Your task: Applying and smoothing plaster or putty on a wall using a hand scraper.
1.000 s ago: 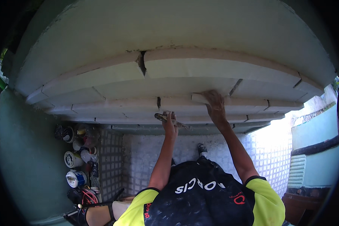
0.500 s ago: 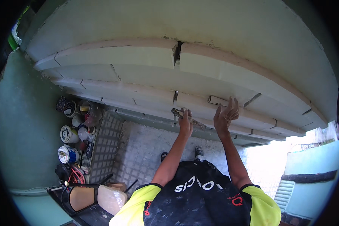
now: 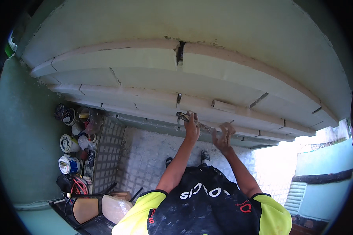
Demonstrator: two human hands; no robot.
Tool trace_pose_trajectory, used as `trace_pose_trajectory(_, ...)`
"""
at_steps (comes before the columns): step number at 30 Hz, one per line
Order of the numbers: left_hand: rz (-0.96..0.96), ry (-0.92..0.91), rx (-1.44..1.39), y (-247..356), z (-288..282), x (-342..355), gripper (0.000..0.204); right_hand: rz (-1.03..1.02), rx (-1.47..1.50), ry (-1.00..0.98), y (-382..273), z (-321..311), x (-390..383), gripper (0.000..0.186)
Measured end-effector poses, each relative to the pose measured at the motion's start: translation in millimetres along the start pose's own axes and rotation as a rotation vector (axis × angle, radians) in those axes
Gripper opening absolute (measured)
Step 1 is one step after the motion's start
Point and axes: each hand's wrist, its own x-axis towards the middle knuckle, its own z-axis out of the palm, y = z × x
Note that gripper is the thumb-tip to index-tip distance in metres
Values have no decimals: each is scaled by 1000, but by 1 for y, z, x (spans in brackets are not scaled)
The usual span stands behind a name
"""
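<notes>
My left hand [image 3: 191,127] is closed around a long, dusty hand tool [image 3: 182,116] with a dark end on the left and a narrow part reaching right, held below the stepped, plastered ledges [image 3: 247,68]. My right hand [image 3: 223,137] is slightly blurred, its fingers apart, close to the tool's right end; whether it touches the tool I cannot tell. A pale bar-like piece [image 3: 223,106] lies along the middle ledge above my right hand. Dark cracks and short slots cut across the ledges.
Paint buckets [image 3: 69,145], bags and a red hose [image 3: 80,184] line the green wall [image 3: 23,137] at left. Chairs [image 3: 84,207] stand at lower left. My shoes show on the dusty floor [image 3: 137,152]. A bright opening and a low turquoise wall [image 3: 321,160] lie at right.
My right hand has let go of the pale piece on the ledge and moved down and left toward the tool. My left hand still grips the tool. The view has turned.
</notes>
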Motion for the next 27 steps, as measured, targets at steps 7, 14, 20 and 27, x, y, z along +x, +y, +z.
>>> trace_pose_trajectory(7,-61,94,84,3,-1,0,36,1306,1373,-460,-48,-9,-2,31)
trace_pose_trajectory(14,-87,-82,159,14,-18,2,53,1777,1472,-504,-65,34,24,28)
trace_pose_trajectory(20,-26,-244,226,30,-10,-21,59,1835,1536,-420,-58,78,22,42)
trace_pose_trajectory(27,-10,-399,394,29,-18,-22,72,884,1314,-800,-8,142,-14,36)
